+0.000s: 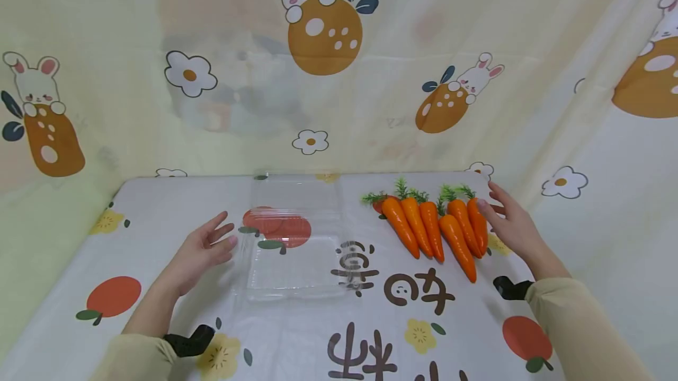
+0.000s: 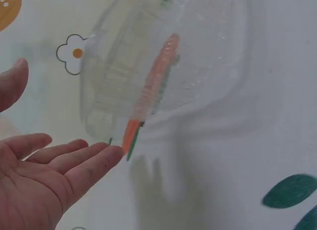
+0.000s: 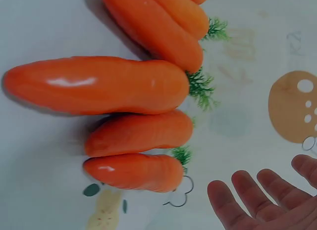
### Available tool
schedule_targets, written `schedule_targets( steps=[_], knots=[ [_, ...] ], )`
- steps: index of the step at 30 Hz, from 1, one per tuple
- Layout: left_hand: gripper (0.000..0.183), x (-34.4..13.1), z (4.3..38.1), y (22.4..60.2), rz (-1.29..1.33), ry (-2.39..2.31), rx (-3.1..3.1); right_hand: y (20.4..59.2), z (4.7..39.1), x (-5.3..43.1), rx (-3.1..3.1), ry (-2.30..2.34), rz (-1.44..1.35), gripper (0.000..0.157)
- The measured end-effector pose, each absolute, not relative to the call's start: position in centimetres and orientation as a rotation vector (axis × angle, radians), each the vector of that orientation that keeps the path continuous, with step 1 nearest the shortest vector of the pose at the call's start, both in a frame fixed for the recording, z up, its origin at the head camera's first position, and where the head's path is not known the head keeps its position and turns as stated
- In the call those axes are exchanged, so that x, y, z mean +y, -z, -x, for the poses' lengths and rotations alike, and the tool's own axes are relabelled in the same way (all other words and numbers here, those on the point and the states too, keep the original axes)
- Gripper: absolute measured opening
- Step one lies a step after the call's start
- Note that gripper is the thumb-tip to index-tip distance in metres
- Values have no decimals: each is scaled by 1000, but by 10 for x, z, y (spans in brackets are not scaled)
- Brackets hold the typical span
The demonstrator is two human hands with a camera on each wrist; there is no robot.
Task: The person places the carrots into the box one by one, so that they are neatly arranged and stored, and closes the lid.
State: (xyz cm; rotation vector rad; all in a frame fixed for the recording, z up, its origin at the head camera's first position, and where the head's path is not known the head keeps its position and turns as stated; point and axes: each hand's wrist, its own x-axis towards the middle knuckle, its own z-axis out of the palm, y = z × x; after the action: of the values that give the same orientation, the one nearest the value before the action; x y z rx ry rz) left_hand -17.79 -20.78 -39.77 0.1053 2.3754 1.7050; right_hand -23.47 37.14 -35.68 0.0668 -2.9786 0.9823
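A clear plastic clamshell box [image 1: 296, 294] lies on the table with its lid [image 1: 296, 189] folded back toward the wall. Beside its left edge is my left hand [image 1: 198, 251], fingers extended and holding nothing; the left wrist view shows the same hand [image 2: 49, 178] palm up near the box [image 2: 203, 67]. Several orange toy carrots [image 1: 458, 245] with green leafy tops lie side by side at the right. My right hand [image 1: 515, 231] hovers just right of them, its fingers spread. In the right wrist view, a gap separates that hand [image 3: 275, 205] from the carrots [image 3: 109, 86].
A white printed cloth [image 1: 296, 340] covers the table, marked with fruit, flowers and dark lettering. Behind the table hangs a pale curtain [image 1: 238, 27] printed with rabbits. Black straps [image 1: 193, 343] go round both wrists.
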Motion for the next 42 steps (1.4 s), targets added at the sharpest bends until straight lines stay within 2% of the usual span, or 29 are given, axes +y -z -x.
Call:
schedule_targets(
  steps=[18,27,42],
  knots=[
    [70,-199,166,435,-58,-1792,2273,392,238,389,-2975,-1156,47,85],
    [71,-198,164,440,44,-1826,2253,410,243,402,-2946,-1321,164,88],
    [68,-197,164,444,-2,-1888,2211,419,258,410,-3069,-1270,295,93]
  ],
)
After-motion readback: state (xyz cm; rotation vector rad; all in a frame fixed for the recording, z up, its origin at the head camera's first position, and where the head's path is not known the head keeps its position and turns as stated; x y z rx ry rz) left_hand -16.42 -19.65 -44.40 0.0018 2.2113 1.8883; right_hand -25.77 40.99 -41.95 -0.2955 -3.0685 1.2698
